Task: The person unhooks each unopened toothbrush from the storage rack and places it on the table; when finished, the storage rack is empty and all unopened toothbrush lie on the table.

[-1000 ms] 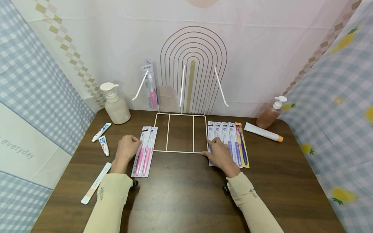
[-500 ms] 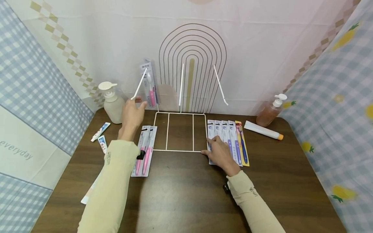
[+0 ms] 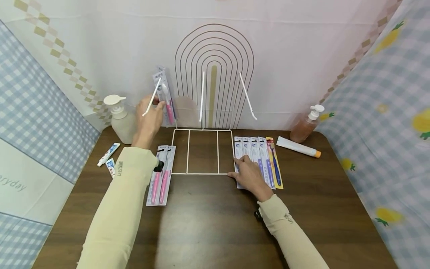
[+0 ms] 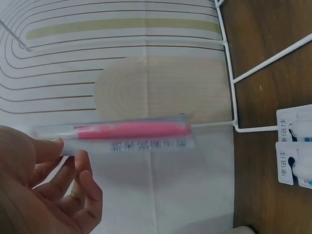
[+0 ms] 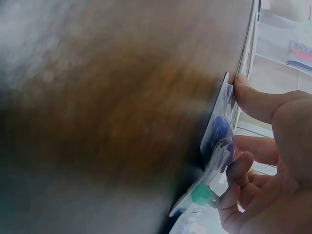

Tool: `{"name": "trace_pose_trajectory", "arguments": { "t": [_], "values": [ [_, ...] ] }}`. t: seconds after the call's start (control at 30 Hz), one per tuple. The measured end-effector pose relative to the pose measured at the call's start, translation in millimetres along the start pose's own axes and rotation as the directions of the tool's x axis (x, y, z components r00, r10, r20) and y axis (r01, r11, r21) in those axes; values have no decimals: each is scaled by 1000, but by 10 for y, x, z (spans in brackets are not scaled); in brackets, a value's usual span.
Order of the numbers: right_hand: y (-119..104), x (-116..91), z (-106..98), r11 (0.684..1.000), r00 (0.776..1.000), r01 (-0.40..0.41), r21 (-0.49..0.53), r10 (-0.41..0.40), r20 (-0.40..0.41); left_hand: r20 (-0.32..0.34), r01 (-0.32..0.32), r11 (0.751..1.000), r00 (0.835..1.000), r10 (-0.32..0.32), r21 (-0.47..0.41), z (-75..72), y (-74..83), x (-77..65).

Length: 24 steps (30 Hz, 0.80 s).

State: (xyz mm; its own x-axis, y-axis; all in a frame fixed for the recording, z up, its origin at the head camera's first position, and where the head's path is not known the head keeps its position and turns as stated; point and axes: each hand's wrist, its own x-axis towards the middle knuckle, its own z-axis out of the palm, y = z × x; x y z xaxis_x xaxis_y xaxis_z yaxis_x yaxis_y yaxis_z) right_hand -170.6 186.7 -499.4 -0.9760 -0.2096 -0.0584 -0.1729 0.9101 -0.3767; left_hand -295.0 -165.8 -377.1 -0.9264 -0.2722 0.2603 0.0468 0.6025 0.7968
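Observation:
A white wire rack stands on the table with three slanting prongs. A packaged toothbrush with a pink handle hangs on its left prong, another pack partly hidden behind. My left hand pinches the pack's edge between thumb and fingers, also seen in the left wrist view, where the pink toothbrush extends past the thumb. My right hand grips the rack's front right base corner, with the thumb on the front wire. Below that hand lie several purple toothbrush packs.
Two pink toothbrush packs lie left of the rack. A yellow toothbrush pack ends the right row. Beyond are a white toothpaste tube, an amber pump bottle, a cream pump bottle and two small tubes.
My left hand has risen from beside the two pink packs on the table to the hanging toothbrush pack and taken hold of it. The right hand has stayed at the rack's corner.

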Motion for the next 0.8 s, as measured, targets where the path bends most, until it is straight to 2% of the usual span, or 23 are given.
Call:
{"name": "trace_pose_trajectory", "arguments": {
  "t": [0.07,0.17,0.47,0.57,0.6,0.67,0.7,0.8],
  "values": [
    [-9,3,2,1000,1000,-6,-3,6,1,16,0,1000,1000,0,17,-91,158,-110],
    [-11,5,3,1000,1000,-11,-2,11,-2,24,7,1000,1000,-7,9,-136,254,-192],
    [-31,9,10,1000,1000,-9,2,9,-1,53,-32,996,998,37,-78,-169,260,-236],
    [-35,12,12,1000,1000,-4,-1,4,-2,79,-38,994,996,46,-106,-173,206,-233],
    [-35,14,13,1000,1000,-3,1,3,-2,83,-39,990,995,50,-136,-128,94,-186],
    [-37,12,10,1000,1000,-4,-1,4,1,113,-26,991,993,41,-134,-98,10,-194],
    [-38,11,6,1000,1000,-8,2,8,4,121,-29,986,991,49,-166,-18,-170,-129],
    [-36,8,-4,1000,1000,-16,-1,16,9,151,-23,988,987,47,-155,34,-279,-207]
  ]
}}
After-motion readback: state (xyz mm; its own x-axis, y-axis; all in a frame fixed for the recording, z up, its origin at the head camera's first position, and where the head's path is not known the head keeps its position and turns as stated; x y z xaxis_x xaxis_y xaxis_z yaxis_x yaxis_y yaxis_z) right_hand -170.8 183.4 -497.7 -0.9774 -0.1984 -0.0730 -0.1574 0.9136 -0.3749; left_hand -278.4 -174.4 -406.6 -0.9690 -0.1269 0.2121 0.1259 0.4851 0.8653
